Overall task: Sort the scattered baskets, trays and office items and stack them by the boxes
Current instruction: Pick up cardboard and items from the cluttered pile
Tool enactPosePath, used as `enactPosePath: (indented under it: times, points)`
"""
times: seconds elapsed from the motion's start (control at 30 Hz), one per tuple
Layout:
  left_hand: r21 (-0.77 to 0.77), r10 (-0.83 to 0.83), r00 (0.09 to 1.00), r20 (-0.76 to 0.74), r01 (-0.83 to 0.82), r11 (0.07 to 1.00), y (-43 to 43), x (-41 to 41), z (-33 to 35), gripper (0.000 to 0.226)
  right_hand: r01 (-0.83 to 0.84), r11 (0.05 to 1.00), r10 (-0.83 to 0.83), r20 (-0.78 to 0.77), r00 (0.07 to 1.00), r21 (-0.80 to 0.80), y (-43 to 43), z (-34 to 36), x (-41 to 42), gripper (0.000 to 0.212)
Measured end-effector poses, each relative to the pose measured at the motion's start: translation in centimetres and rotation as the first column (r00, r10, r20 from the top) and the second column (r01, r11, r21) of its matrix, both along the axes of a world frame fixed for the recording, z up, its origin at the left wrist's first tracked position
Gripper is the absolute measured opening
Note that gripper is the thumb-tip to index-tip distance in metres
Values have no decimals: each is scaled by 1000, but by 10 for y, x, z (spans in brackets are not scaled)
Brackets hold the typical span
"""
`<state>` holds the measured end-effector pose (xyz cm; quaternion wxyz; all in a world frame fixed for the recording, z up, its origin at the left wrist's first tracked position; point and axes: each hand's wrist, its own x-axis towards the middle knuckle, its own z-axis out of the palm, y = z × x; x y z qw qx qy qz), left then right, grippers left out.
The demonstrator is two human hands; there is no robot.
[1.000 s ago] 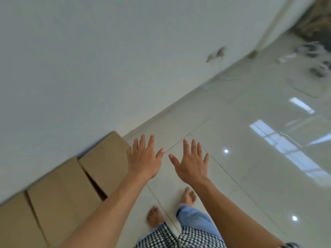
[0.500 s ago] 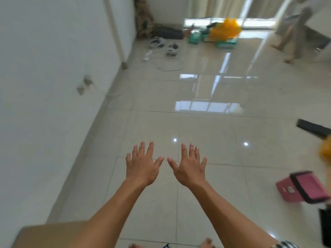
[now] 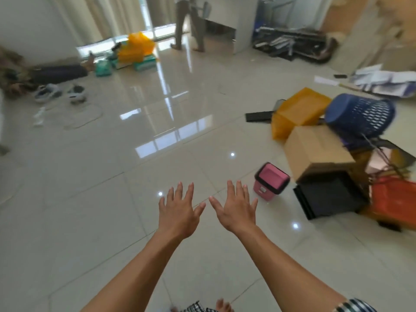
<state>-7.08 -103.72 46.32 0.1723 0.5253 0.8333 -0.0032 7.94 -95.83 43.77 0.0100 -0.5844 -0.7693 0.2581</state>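
Note:
My left hand (image 3: pixel 177 212) and my right hand (image 3: pixel 236 210) are stretched out in front of me over the tiled floor, fingers spread, holding nothing. To the right lies a jumble: a small pink bin (image 3: pixel 271 181), a cardboard box (image 3: pixel 315 149), a black tray (image 3: pixel 331 197), an orange basket (image 3: pixel 394 203), a yellow bin (image 3: pixel 297 111) and a blue mesh basket (image 3: pixel 360 113) tipped on its side. The pink bin is the nearest, just right of my right hand.
A yellow and green stack (image 3: pixel 137 52) sits by the far window. A person (image 3: pixel 186 21) stands at the back. Shoes (image 3: pixel 60 93) lie at the left, papers (image 3: pixel 382 82) at the far right, and dark metal parts (image 3: pixel 292 43) by a cabinet.
My view has swung right from the wall and the cardboard boxes into the room, bringing the pile on the right into sight. Both hands stay spread in front of me.

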Motion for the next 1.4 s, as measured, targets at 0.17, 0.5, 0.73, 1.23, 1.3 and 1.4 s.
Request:
enactPosePath:
  times: [0.17, 0.5, 0.73, 1.23, 1.3, 1.4]
  points:
    - [-13, -216, 976, -21, 216, 976, 81, 45, -5, 76, 217, 976, -217, -8, 976, 2, 45, -8, 58, 90]
    - [-5, -508, 861, -3, 508, 861, 242, 87, -18, 75, 523, 852, -523, 14, 852, -3, 148, -23, 113, 90]
    - [-28, -630, 777, 3, 629, 777, 359, 69, -18, 76, 666, 746, -665, 45, 745, 8, 243, -18, 109, 92]
    - [-39, -717, 696, -48, 716, 697, 586, 95, -10, 76, 715, 699, -715, 23, 699, -15, 441, -23, 114, 90]
    - [-48, -705, 708, -46, 703, 710, 609, 93, -5, 76, 709, 704, -709, 12, 705, -50, 470, -23, 112, 91]
    - [-11, -668, 742, -61, 668, 744, 650, 89, 6, 76, 685, 726, -687, -1, 727, -61, 522, -15, 110, 91]
